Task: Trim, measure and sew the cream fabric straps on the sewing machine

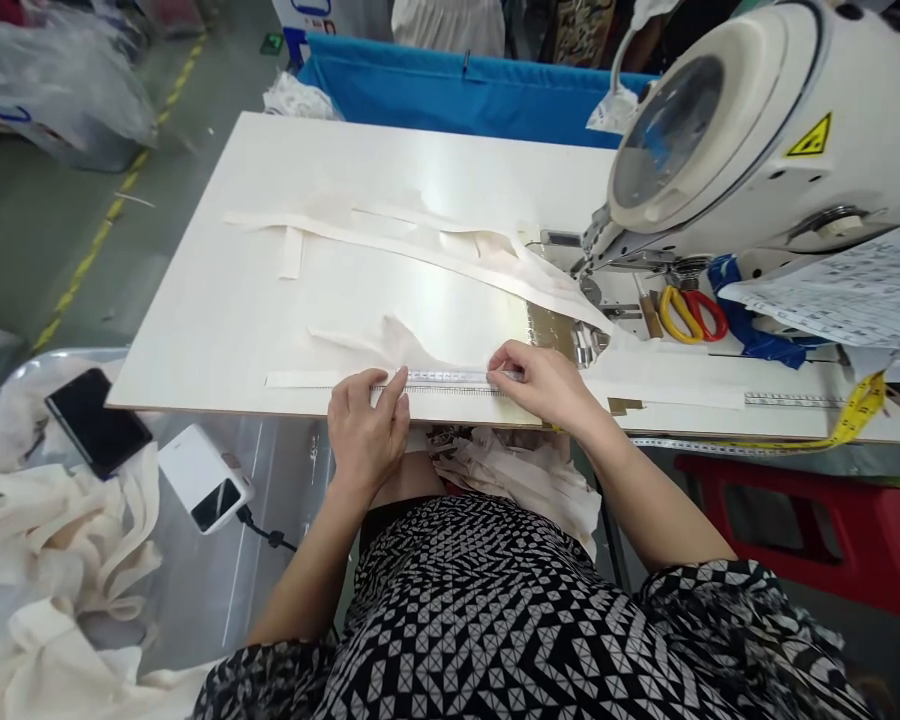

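Observation:
Near the front edge of the white table, a white measuring tape (pixel 447 377) stretches between my two hands over a pale fabric strip (pixel 292 380). My left hand (pixel 367 425) is closed at the tape's left end, thumb and index finger together on it. My right hand (pixel 544 385) pinches the tape's other end, close to the sewing machine's plate. Printed ruler markings (pixel 457 391) run along the table just below the tape. A larger pale fabric piece (pixel 435 250) lies further back, reaching right to the machine's needle area.
The sewing machine (pixel 765 120) overhangs the right side, with yellow and red scissors (pixel 690 315) beneath. A yellow tape measure (pixel 855 415) hangs at the front right edge. A plastic bin at left holds fabric, a phone (pixel 99 422) and a white power bank (pixel 204 478). A red stool (pixel 870 540) stands below right.

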{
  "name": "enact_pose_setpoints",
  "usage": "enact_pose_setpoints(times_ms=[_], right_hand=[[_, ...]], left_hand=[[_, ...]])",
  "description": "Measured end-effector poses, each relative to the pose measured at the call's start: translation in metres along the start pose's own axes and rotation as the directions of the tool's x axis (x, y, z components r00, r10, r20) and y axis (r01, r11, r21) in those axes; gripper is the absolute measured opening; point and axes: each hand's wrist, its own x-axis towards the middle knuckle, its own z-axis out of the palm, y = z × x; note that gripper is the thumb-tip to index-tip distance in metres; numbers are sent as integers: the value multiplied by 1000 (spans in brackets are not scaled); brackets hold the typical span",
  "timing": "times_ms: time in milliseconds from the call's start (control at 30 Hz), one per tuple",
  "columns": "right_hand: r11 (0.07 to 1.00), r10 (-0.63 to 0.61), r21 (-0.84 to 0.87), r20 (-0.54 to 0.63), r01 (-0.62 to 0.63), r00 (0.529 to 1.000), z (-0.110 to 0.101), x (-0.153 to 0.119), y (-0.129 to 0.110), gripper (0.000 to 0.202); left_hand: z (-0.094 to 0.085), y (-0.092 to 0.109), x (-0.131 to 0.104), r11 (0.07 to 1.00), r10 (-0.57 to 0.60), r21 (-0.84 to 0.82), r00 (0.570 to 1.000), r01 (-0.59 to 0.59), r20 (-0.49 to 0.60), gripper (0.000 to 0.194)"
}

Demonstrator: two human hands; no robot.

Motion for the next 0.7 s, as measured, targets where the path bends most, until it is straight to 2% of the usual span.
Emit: enact_pose_setpoints(times_ms=[167, 267, 333, 400, 467, 567, 700], right_hand=[[1000, -12, -2, 12, 12, 1000, 5, 1, -4, 9], [999, -34, 4, 1, 34, 999, 9, 2, -2, 9], [999, -46, -3, 0, 46, 999, 11, 3, -1, 10], [998, -56, -5, 4, 56, 998, 13, 4, -2, 11], [998, -59, -6, 1, 59, 998, 14, 5, -3, 11], [999, -44, -18, 1, 44, 999, 15, 6, -10, 11], [999, 5, -39, 34, -4, 999, 9, 5, -25, 12]], left_hand=[[-4, -7, 2, 999, 21, -34, 1000, -21, 1, 34], [-10, -4, 7, 999, -2, -53, 1000, 2, -6, 37], [-15, 7, 14, 998, 22, -62, 997, -26, -67, 44], [-18, 22, 23, 987, 107, -104, 986, -121, -128, 51], [-17, 39, 30, 954, 216, -179, 966, -239, -141, 56], [-5, 56, 32, 906, 320, -278, 946, -319, -45, 59], [13, 59, 23, 924, 331, -232, 939, -303, 91, 59]])
